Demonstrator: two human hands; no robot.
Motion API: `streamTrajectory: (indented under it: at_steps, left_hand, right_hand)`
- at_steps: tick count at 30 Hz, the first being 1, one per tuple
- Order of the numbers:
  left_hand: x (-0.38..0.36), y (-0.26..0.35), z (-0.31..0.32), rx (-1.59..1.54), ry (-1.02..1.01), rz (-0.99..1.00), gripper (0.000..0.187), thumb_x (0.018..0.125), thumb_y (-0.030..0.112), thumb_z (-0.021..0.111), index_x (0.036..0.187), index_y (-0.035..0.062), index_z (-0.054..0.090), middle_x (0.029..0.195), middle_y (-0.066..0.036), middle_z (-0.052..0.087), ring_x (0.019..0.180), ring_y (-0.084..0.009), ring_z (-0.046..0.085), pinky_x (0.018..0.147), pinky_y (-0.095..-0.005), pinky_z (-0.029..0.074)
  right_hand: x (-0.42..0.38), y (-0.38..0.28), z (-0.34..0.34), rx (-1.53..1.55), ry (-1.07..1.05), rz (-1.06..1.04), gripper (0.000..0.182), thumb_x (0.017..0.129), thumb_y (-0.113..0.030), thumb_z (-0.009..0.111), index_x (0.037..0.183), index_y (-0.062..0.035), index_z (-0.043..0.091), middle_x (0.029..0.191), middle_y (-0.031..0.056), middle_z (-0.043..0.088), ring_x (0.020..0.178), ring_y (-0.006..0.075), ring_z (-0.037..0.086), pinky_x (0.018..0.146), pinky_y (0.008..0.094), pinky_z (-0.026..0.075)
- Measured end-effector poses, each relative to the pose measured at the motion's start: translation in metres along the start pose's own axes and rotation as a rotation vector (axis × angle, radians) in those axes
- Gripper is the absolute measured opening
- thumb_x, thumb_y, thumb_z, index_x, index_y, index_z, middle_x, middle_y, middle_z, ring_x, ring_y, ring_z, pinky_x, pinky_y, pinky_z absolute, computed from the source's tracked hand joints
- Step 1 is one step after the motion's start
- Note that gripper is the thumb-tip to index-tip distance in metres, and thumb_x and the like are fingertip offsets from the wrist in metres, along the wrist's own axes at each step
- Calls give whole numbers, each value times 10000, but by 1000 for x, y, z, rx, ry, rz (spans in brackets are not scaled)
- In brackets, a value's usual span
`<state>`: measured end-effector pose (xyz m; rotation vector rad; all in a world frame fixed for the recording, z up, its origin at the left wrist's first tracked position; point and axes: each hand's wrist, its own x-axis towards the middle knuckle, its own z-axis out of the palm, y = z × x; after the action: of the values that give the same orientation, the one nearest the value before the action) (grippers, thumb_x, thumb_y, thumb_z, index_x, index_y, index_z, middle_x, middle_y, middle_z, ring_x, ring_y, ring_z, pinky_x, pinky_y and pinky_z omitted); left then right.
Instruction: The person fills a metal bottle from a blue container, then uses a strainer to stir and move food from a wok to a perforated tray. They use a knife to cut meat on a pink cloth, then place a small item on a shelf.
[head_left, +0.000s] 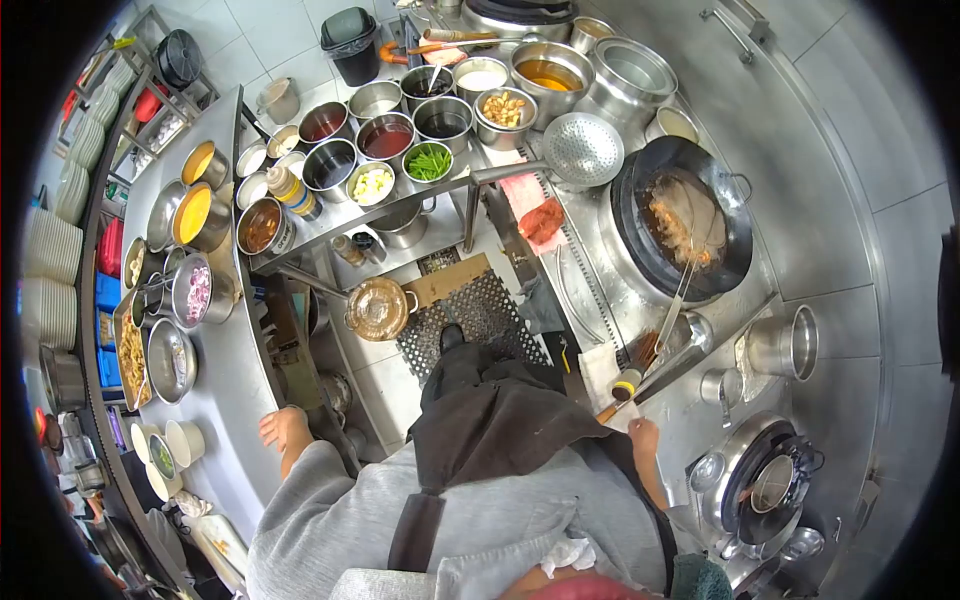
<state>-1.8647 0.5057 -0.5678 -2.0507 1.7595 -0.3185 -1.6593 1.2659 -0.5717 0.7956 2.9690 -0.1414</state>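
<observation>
My left hand (285, 430) rests at the edge of the left steel counter (232, 400), its fingers apart and nothing held. At the edge of the right counter, my right hand (643, 436) is small in view, with its fingers curled in and nothing visible in them. Just ahead of it lie a wooden-handled tool (608, 412) and a small jar (626, 384). Farther forward, food (684, 215) bubbles in a black wok (732, 262), with a wire skimmer's long handle (683, 296) leaning out over the rim.
Pots of sauces, chopped greens (428, 162) and a perforated ladle (583, 149) stand ahead. Bowls, including one of sliced onion (198, 292), line the left counter. A lidded pot (380, 308) juts over the floor mat (470, 322). A second burner (735, 470) is at the right rear.
</observation>
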Motion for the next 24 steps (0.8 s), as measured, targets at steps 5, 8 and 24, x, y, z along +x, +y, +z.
streamTrajectory:
  at_steps: [5,8,24]
  left_hand:
    - [3,-2,-1,5,-18,-19,728,896,188,551,1452,59,98,1489,-175,159,1367,-399,189,986,-640,321]
    - [5,0,1,13,-30,-18,732,900,186,546,1456,58,86,1498,-174,143,1373,-399,178,985,-638,322]
    - [9,-5,2,-40,-5,-8,716,914,172,518,1462,53,73,1516,-174,113,1382,-396,165,969,-639,330]
  right_hand:
    - [2,-58,-62,298,-321,325,223,847,-160,505,870,-3,662,631,144,648,481,229,641,461,327,523]
    - [5,-60,-61,339,-307,361,222,836,-148,503,842,9,660,624,147,643,477,233,638,475,334,527]
    - [5,-65,-45,186,-202,313,245,799,-163,512,800,35,658,668,210,645,625,312,664,683,402,525]
